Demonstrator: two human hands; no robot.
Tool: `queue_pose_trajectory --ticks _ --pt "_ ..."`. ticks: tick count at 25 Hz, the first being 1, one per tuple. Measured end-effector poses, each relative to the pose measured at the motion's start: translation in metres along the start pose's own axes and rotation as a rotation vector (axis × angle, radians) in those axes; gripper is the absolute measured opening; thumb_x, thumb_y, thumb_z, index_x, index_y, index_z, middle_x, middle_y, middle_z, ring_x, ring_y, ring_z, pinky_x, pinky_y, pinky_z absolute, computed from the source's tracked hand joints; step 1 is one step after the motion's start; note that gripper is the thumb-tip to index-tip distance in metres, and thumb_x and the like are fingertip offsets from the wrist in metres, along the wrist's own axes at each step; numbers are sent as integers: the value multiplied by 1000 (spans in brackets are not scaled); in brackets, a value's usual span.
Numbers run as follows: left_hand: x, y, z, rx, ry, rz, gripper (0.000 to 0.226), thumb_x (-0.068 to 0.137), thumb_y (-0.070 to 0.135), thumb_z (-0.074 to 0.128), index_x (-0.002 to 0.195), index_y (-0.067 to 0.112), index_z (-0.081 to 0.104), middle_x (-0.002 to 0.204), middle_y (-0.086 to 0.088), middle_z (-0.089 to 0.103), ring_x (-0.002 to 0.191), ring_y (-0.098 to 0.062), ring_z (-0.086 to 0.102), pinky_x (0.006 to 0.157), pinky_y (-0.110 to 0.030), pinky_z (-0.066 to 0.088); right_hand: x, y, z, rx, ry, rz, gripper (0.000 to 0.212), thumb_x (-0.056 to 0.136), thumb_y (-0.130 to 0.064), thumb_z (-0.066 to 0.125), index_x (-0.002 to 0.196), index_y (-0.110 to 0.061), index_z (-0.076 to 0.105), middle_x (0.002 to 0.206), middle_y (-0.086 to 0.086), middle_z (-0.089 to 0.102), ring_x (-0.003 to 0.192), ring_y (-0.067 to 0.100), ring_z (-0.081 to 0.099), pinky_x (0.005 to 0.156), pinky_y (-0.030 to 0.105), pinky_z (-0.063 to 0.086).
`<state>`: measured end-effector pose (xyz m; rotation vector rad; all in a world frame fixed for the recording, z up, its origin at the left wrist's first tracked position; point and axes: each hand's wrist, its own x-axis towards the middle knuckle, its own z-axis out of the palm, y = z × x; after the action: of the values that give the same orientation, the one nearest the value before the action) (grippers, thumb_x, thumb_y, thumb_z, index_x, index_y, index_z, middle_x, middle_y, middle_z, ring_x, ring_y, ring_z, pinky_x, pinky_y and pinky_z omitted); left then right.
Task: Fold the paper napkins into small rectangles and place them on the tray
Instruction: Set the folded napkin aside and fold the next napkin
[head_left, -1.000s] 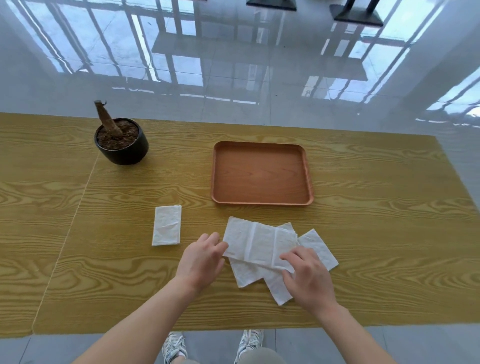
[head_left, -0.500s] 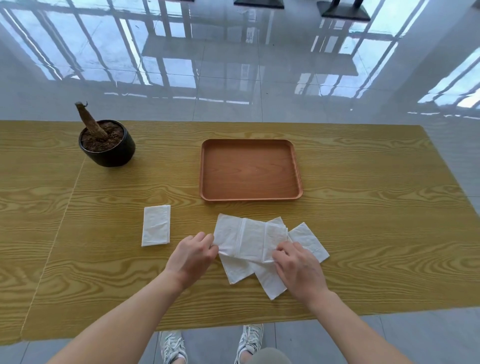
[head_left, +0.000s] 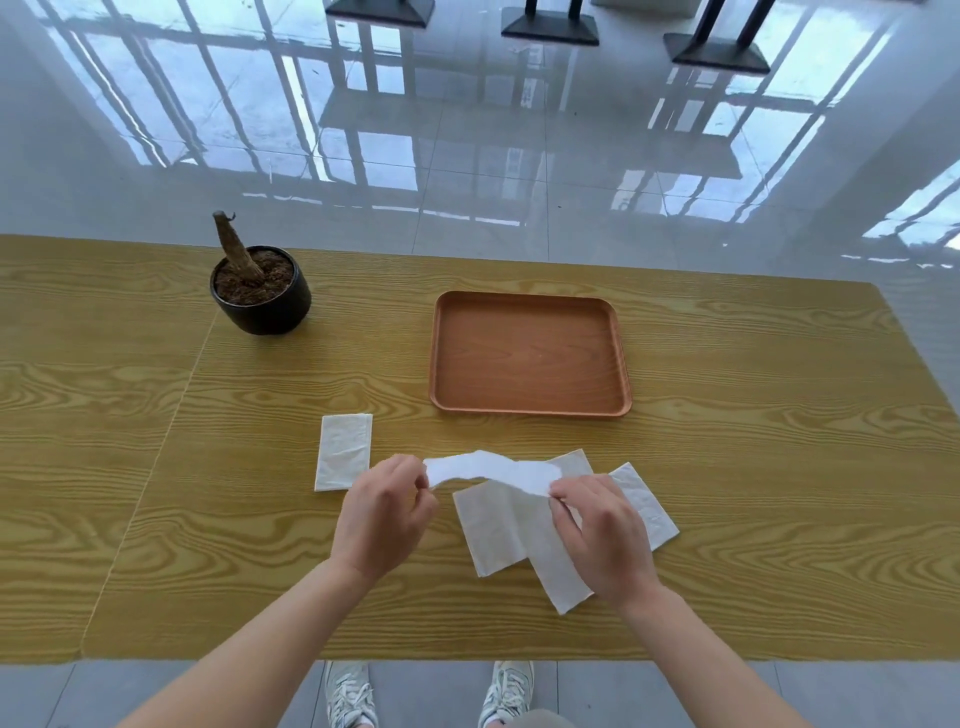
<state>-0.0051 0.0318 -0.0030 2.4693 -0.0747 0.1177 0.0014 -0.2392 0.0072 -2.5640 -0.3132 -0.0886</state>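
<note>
Above the near worktop (head_left: 753, 493), L hand (head_left: 387, 512) & R hand (head_left: 602, 535) each pinching one end of a lifted napkin (head_left: 493, 470), loose napkins (head_left: 493, 535) flat beneath, folded napkin (head_left: 344, 451) to left, tray (head_left: 530, 412) just beyond.

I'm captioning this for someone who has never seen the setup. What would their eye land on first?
First, the left hand and right hand near the table's front edge, pinching a white napkin stretched between them above a loose pile of napkins. Next, the orange-brown tray just behind, with no napkin on it. Then the black pot with a bare stump at the far left.
</note>
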Motion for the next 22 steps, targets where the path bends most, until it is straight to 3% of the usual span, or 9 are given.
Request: queue_pose_trajectory --ticks 2,7,10,13,18,22 --pt "-7 -3 -13 -83 60 -83 7 80 20 53 74 18 57 79 4 68 73 -19 63 62 -37 51 8 -11 0 66 16 9 9 90 -10 70 91 -19 72 87 -11 71 89 11 60 70 24 48" --pt "-48 -33 -45 238 90 145 7 81 14 53 76 12 58 82 0 63 74 -21 60 66 -37 48 16 -43 18 8 -80 -161 7 87 -12 74 86 -19 72 87 -11 71 90 15 61 68 30 54" --pt "-83 -57 -54 344 64 201 10 82 12 53 73 12 57 82 0 61 77 -22 61 68 -36 50 7 -61 39 -12 -156 -260 7 84 -12 75 83 -19 72 88 -11 70 84 16 64 64 32 55" --pt "-114 -76 -51 404 24 212 11 82 9 54 72 15 56 82 0 61 75 -21 60 68 -35 50 -9 -70 55 16 -206 -241 8 85 -13 75 82 -19 70 88 -11 67 71 13 63 55 31 53" --pt "-134 -84 -40 432 -41 103 7 77 9 59 73 15 58 84 0 62 76 -23 63 65 -36 49 -34 -70 71 183 -312 -23 11 85 -6 74 86 -17 72 91 -10 67 72 5 61 66 27 55" --pt "-129 -79 -33 391 -21 -56 17 86 27 53 88 16 65 99 -1 65 90 -25 65 71 -38 51 -39 -73 75 444 -247 403 15 86 -16 76 95 -26 71 97 -9 71 81 -2 67 74 23 56"
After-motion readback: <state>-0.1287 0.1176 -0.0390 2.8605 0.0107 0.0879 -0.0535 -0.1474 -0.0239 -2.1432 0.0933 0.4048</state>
